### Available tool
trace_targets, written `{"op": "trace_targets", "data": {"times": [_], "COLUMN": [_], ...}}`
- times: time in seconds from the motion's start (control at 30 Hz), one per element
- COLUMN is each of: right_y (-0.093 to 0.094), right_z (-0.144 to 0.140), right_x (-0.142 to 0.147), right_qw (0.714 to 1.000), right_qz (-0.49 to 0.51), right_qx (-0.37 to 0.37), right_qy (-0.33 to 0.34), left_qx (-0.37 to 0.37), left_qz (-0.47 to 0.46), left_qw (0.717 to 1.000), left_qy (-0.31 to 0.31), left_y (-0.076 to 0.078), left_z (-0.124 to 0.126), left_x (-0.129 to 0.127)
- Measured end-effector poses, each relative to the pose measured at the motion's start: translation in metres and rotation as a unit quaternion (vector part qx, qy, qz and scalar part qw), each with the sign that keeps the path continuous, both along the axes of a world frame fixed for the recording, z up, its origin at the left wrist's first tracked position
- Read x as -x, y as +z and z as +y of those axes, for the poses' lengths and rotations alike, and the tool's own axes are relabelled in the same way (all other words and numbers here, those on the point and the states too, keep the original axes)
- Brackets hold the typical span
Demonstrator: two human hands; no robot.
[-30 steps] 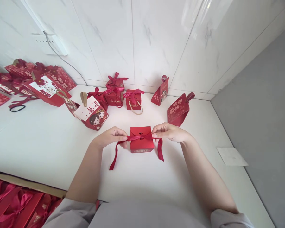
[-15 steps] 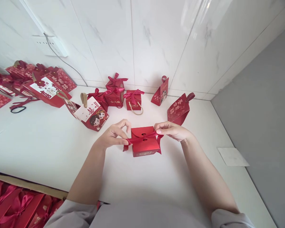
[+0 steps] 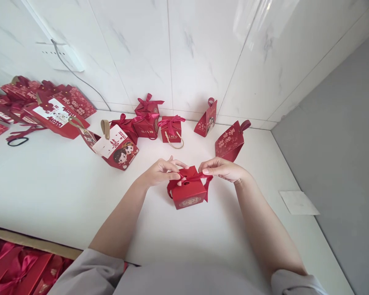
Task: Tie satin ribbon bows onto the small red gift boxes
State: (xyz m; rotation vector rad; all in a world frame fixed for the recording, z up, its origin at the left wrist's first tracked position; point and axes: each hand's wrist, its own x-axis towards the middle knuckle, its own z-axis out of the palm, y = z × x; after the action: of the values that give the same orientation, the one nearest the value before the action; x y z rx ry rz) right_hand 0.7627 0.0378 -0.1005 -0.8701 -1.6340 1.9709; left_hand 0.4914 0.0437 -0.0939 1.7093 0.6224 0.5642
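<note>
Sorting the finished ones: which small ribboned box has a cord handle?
The small box at the right end of the back cluster; a beige cord loop hangs from its front.

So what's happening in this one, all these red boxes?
A person is tying a dark red ribbon on top of a small red gift box that sits on the white table. The left hand and right hand each pinch part of the ribbon over the lid. More red boxes, already bowed, stand by the wall.

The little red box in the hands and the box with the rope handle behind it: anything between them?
No; in the head view only bare white table lies between the little red box and the rope-handled box.
</note>
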Motion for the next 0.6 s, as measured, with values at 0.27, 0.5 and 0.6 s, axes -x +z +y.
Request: {"op": "trace_targets", "data": {"times": [0.27, 0.5, 0.6], "right_y": [0.002, 0.002, 0.004], "right_z": [-0.007, -0.015, -0.018], "right_x": [0.006, 0.022, 0.030], "right_qw": [0.996, 0.995, 0.996], "right_qz": [0.083, 0.093, 0.047], "right_qx": [-0.033, -0.011, -0.061], "right_qy": [0.015, -0.041, -0.034], "left_qx": [0.019, 0.013, -0.010], "left_qz": [0.056, 0.056, 0.075], "left_qw": [0.997, 0.996, 0.994], "left_qy": [0.046, 0.073, 0.075], "left_y": [-0.007, -0.008, -0.005], "left_z": [-0.002, -0.006, -0.008], "left_x": [-0.002, -0.002, -0.004]}}
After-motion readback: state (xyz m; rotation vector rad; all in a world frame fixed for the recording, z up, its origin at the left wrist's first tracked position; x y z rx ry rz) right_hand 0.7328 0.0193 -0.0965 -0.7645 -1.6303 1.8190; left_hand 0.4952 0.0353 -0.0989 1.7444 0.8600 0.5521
